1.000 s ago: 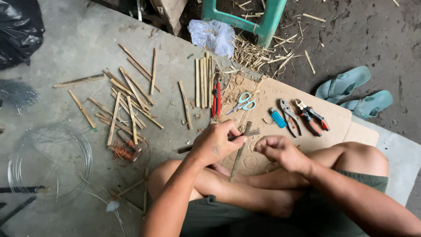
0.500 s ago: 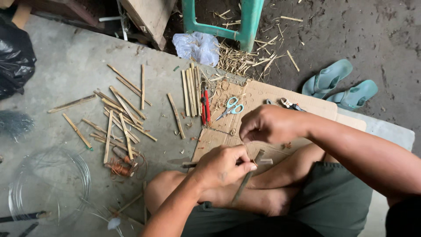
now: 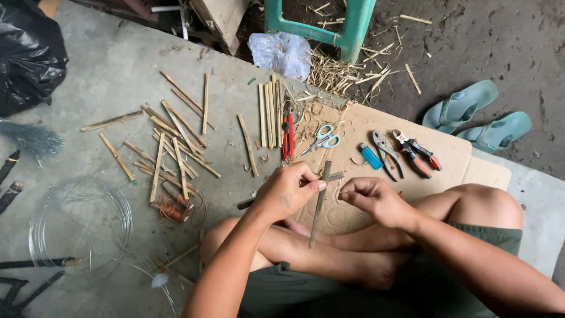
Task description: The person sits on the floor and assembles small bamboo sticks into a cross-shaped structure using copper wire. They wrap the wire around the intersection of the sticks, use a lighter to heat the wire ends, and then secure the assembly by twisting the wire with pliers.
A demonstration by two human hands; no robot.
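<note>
Now that the right hand (image 3: 374,200) has come back down from the tool end of the cardboard sheet (image 3: 453,156), both hands meet over the lap. The left hand (image 3: 288,191) pinches the crossed bamboo sticks (image 3: 321,197) where they join; the right is closed just beside the short crosspiece, perhaps on something thin. A binding step looks underway.

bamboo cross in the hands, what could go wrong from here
1. The left hand pinches the crossed bamboo sticks at their joint alone, so the short crosspiece may twist out of square.
2. The right hand works close to the stick ends, so splinters are possible.
3. The pliers and scissors lie open on the cardboard near the bare knee.
</note>
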